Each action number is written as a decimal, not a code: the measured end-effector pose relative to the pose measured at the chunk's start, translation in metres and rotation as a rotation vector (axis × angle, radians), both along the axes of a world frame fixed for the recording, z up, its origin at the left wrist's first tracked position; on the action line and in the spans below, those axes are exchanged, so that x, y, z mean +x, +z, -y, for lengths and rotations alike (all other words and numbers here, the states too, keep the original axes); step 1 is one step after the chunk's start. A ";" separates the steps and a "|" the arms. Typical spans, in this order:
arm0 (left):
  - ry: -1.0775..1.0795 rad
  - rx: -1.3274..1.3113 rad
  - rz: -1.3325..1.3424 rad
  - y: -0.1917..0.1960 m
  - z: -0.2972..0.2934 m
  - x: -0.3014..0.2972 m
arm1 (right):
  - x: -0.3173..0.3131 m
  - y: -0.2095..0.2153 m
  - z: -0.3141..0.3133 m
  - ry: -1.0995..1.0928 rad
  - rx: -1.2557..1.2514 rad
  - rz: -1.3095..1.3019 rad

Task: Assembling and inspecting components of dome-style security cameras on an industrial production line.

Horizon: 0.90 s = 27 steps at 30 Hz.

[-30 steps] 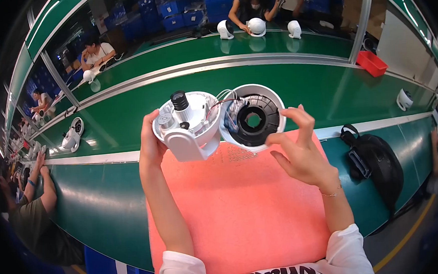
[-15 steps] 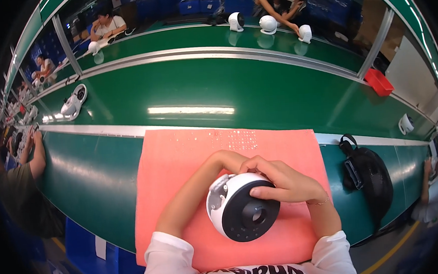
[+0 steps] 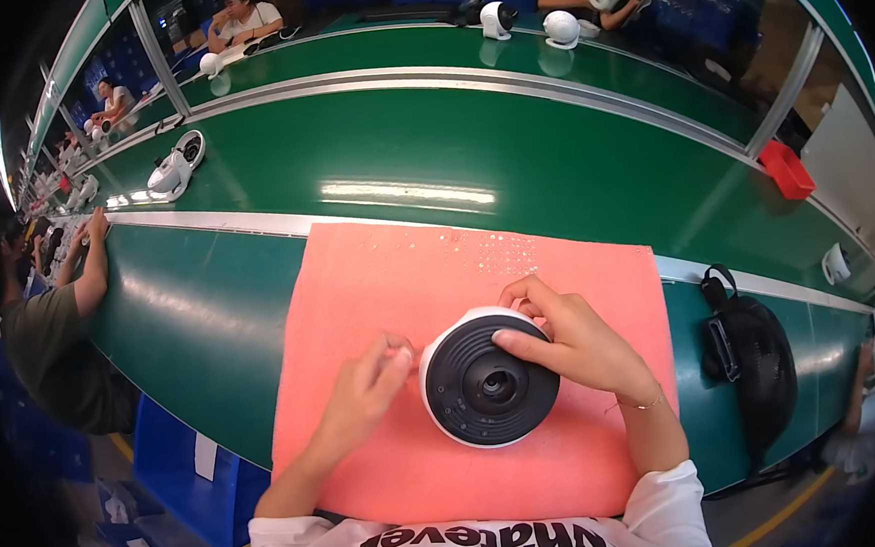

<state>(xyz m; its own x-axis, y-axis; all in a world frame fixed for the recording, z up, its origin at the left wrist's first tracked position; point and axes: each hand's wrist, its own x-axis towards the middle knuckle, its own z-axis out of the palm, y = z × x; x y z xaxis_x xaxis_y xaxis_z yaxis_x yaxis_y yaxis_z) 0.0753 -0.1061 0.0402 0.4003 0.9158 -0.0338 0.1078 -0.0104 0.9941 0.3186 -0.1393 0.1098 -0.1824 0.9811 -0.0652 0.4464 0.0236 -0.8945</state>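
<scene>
A round white housing (image 3: 430, 374) with a black ringed face (image 3: 464, 372) and a recessed centre is tilted up toward me over a pink foam mat (image 3: 357, 268). My right hand (image 3: 577, 340) grips its upper right side, the thumb on the black face and the fingers behind the rim. My left hand (image 3: 364, 388) is just left of the housing, its fingers curled in and the thumb against them. Whatever may be between those fingers is too small to make out. The back of the housing is hidden.
A green conveyor (image 3: 400, 150) runs beyond the mat, with a white part (image 3: 176, 169) at left and another (image 3: 836, 264) at far right. A black bag (image 3: 763, 354) lies right of the mat. A red bin (image 3: 787, 170) is at the back right. Co-workers sit left and across.
My left hand has come out from behind the housing to its left side. The housing has turned so its black face points more toward me; my right hand keeps hold of it.
</scene>
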 end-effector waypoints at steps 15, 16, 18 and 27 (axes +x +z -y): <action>-0.265 0.367 -0.688 0.053 0.010 -0.002 | -0.013 -0.001 -0.004 -0.067 0.326 0.398; -0.262 0.366 -0.690 0.057 0.008 -0.002 | -0.014 -0.001 -0.006 -0.065 0.320 0.385; -0.306 0.365 -0.842 0.065 0.004 0.000 | -0.012 -0.002 -0.013 -0.077 0.276 0.464; -0.388 0.356 -0.886 0.070 -0.005 -0.001 | -0.018 0.008 -0.005 0.013 0.509 0.531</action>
<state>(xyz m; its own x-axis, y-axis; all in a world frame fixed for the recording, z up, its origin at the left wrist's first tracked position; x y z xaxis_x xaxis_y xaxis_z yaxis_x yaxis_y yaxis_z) 0.0738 -0.1008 0.1105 0.6337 0.7437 -0.2129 0.7272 -0.4788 0.4919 0.3008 -0.1344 0.1180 -0.2651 0.9112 0.3153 0.8132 0.3870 -0.4346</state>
